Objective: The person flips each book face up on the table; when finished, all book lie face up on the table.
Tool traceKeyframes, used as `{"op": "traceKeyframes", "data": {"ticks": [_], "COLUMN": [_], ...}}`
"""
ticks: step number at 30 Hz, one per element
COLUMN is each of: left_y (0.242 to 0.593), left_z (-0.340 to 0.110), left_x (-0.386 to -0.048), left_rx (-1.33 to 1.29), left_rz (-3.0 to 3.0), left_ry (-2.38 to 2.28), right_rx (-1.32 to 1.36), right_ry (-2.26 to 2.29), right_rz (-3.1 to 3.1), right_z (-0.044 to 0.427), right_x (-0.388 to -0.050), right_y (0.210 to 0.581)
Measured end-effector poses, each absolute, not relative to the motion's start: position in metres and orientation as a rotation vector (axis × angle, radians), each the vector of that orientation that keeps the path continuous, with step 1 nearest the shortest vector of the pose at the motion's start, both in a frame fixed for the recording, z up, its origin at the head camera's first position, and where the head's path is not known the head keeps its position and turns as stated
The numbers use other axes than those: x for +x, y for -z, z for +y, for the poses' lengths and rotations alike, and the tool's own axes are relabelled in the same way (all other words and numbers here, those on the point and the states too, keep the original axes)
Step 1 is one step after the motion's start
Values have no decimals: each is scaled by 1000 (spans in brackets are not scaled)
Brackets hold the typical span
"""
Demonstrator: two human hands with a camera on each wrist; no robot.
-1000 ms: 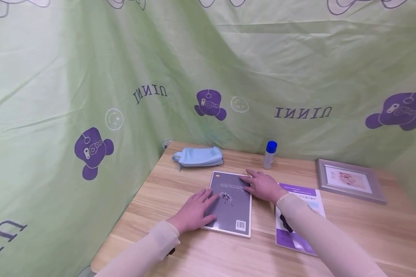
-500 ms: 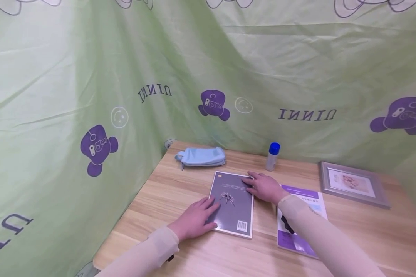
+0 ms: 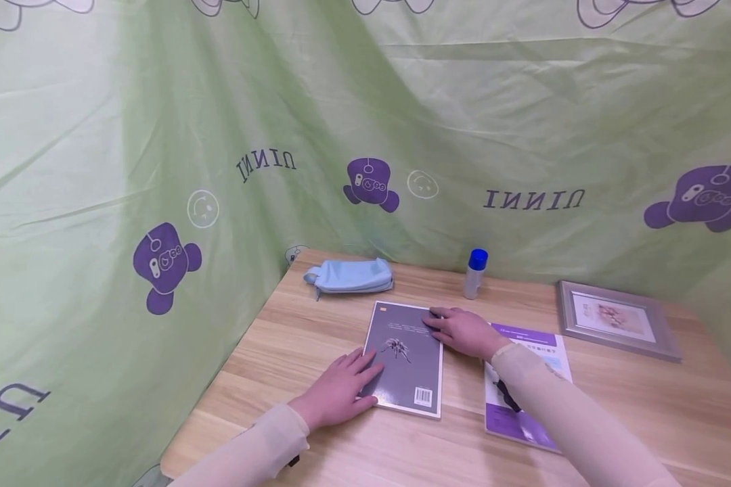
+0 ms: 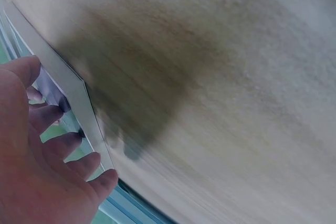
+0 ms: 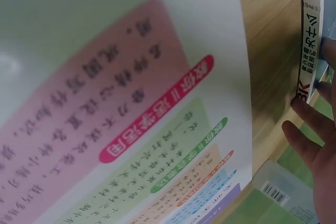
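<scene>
My left hand (image 3: 336, 392) and right hand (image 3: 466, 333) both lie released and loosely spread on a gray book (image 3: 402, 368) with a spider picture on its cover; neither is clenched or gripping. The book lies flat on a wood-grain counter (image 3: 298, 345), barcode toward me. Taking the book as the clock's center and 12 as straight ahead, my left fingers rest over its edge at 9 o'clock, with the thumb by the corner at 7. My right fingers touch the edge at 1 to 2 o'clock, and the right wrist view shows the printed spine beside those fingertips.

A light blue pouch (image 3: 352, 276) lies at 11 o'clock, near the book's far edge but apart. A blue-capped bottle (image 3: 473, 276) stands upright between 1 and 2. Just short of 3 lies a silver picture frame (image 3: 615, 319), well apart. Past 3, a purple-and-white book (image 3: 514, 425) lies under my right sleeve (image 3: 560, 406), a strip of wood separating the two books. A wider stretch of wood runs to the counter's edge at 9.
</scene>
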State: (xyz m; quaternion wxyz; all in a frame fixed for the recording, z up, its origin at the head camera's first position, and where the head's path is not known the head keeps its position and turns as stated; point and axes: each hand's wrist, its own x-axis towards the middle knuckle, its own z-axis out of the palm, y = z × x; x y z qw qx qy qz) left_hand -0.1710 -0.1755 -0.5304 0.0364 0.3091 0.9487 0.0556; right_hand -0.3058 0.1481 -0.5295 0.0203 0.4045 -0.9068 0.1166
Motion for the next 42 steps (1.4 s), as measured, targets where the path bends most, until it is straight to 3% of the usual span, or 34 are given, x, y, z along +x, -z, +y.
{"op": "traceKeyframes", "data": {"ticks": [26,42], "left_y": [535,525], "left_z": [-172,-163], "left_x": [-170,-171], "left_rx": [1080,1314], "left_rz": [2954,2930], "left_ry": [81,653], "right_rx": [1331,1532], "right_ry": [-480,-459], "right_rz": [-2785,-2634], "right_z": [152,159], "right_x": [-312,-321], "right_y": [532,532]}}
